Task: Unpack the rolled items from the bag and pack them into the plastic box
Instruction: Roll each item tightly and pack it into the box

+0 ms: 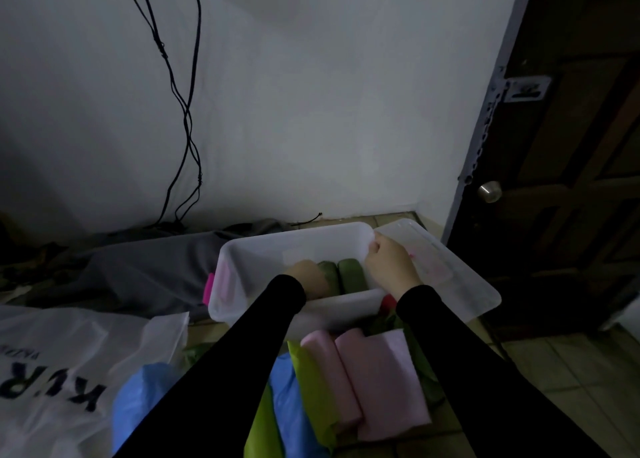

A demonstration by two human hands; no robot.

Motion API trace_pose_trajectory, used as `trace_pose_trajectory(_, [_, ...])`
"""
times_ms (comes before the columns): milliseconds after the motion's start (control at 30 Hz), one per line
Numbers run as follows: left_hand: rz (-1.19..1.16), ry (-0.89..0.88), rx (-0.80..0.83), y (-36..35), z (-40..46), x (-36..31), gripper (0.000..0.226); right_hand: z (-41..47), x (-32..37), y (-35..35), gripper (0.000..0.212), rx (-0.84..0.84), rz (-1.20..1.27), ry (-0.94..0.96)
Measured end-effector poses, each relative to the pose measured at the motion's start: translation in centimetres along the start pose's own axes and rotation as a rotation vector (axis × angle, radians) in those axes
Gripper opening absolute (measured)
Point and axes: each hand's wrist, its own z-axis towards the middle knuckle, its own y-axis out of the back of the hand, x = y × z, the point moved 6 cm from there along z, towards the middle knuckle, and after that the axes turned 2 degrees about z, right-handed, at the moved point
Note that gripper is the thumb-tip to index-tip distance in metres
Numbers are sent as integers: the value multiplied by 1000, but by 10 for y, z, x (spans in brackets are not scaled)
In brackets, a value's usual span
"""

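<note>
Both hands reach into the plastic box [242, 267] at 12 o'clock: left hand [309, 279] rests open on a green roll [329, 277], right hand [389, 267] grips the box's far rim. Pink rolls [377, 381] lie on the floor at 6 o'clock, the white bag [52, 364] at 8 o'clock.

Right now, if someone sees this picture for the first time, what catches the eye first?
The white plastic box at the centre, with both hands in it: the left hand beside two green rolls, the right hand on its rim. Nearer the camera lie pink rolls.
</note>
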Motion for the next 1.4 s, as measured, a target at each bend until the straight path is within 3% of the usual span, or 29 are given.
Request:
trace_pose_trajectory(200, [-41,-46,15,-2,-3,1,43,-2,-1,-1,36,-27,27,-6])
trace_pose_trajectory(500, [-411,71,-72,0,-7,23,40,-6,0,7,31,-75,94,32])
trace_pose_trajectory(567, [-453,20,-176,5,-15,29,36,-8,4,7,23,-54,66,55])
trace_pose_trajectory(600, [-482,-17,-254,9,-22,31,34,-11,8,9,33,-80,39,85])
trace_pose_trajectory(667, [-480,-104,-437,16,-46,32,30,-27,26,17,41,-207,57,238])
trace_pose_trajectory(733, [-446,-189,-629,16,-76,36,26,-59,47,18,30,-313,167,431])
trace_pose_trajectory(800, [-406,-263,-780,11,-106,41,22,-90,56,3,15,-246,213,506])
trace_pose_trajectory(833, [-389,-282,-796,4,-117,47,21,-106,57,-15,12,-110,176,476])
trace_pose_trajectory(933, [-286,-251,-628,-26,-130,64,20,-135,39,-76,21,310,-166,315])
trace_pose_trajectory(1033, [-177,-239,-348,-62,-131,80,58,-152,36,-100,20,329,-365,385])
trace_pose_trajectory(1100, [-131,-227,-193,-81,-133,88,92,-158,39,-107,23,321,-375,419])
trace_pose_trajectory(1167, [-108,-177,-70,-98,-133,95,112,-161,38,-112,24,310,-345,403])
trace_pose_trajectory(1233, [-46,-173,-58,-107,-132,96,121,-163,36,-119,25,315,-340,347])
trace_pose_trajectory(1400, [-26,-233,-180,-108,-132,93,117,-163,37,-127,26,293,-360,308])
